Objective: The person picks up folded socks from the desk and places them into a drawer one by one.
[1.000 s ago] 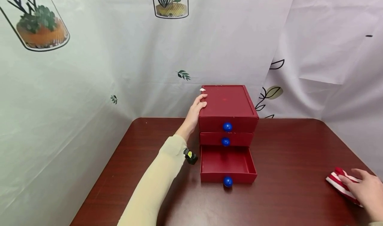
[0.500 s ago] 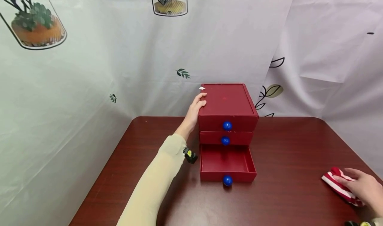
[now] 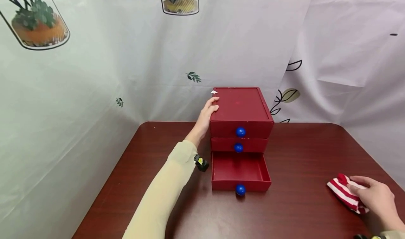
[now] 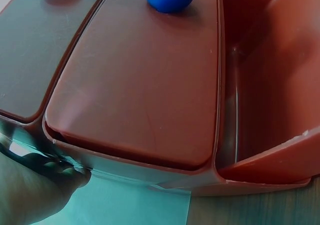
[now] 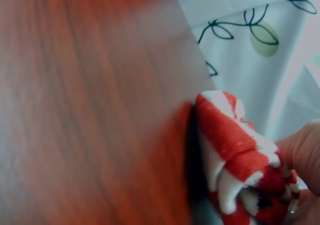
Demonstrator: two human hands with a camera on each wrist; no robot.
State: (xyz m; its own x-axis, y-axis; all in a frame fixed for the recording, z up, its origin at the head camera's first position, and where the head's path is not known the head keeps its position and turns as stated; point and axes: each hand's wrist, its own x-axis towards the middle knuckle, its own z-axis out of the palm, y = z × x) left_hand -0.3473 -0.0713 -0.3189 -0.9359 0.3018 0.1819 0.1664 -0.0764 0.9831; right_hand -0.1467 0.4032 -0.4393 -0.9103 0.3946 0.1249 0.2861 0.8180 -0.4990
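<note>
A red drawer cabinet [image 3: 242, 105] with blue round knobs stands on the table. Its bottom drawer [image 3: 242, 167] is pulled out, and its inside looks bare. My left hand [image 3: 204, 117] rests against the cabinet's upper left side, fingertips reaching over the top edge. In the left wrist view that hand [image 4: 37, 185] touches the side wall. Far to the right, my right hand [image 3: 374, 196] pinches a folded red-and-white striped cloth [image 3: 345, 193]. Up close in the right wrist view, the striped cloth [image 5: 235, 145] is soft and bunched; the fingers are partly cut off there.
The dark reddish wooden table [image 3: 294, 203] spreads around the cabinet. A pale curtain [image 3: 158, 56] with printed plants hangs behind and at both sides. The blue knob [image 3: 240, 189] of the pulled-out drawer sticks out toward me.
My right hand has moved leftward with the striped cloth, toward the cabinet. My left hand stays at the cabinet's side, and the drawer has not moved.
</note>
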